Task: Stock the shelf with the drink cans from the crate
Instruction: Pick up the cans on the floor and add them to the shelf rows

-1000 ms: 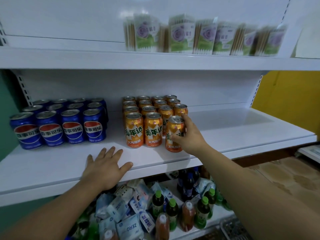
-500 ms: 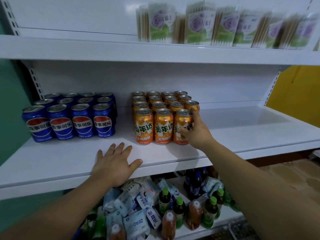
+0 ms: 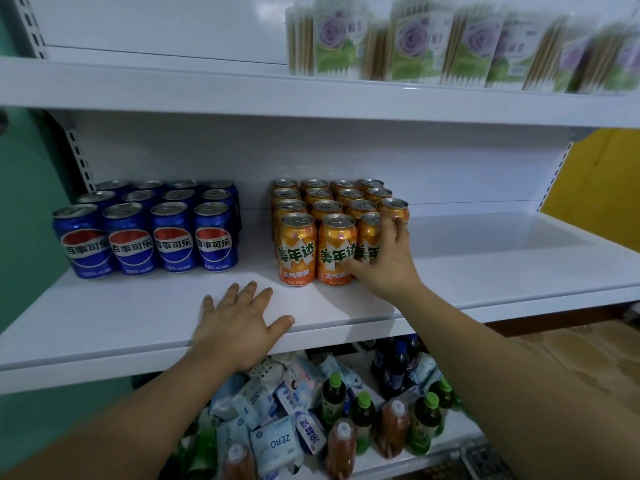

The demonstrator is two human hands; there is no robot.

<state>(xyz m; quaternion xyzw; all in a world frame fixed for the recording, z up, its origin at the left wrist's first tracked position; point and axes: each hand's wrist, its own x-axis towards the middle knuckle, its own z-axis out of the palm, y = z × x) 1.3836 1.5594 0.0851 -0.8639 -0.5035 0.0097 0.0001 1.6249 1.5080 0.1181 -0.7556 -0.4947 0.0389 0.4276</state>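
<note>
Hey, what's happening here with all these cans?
A person is stocking a white shelf by hand. Their right hand grips the rightmost orange can in the front row, next to the other orange cans. Their left hand rests flat near the shelf's front edge. A block of blue cans stands to the left, apart from the orange ones.

Upright orange cans (image 3: 337, 251) stand in rows on the white shelf (image 3: 138, 306), just right of the blue cans (image 3: 149, 237).
</note>
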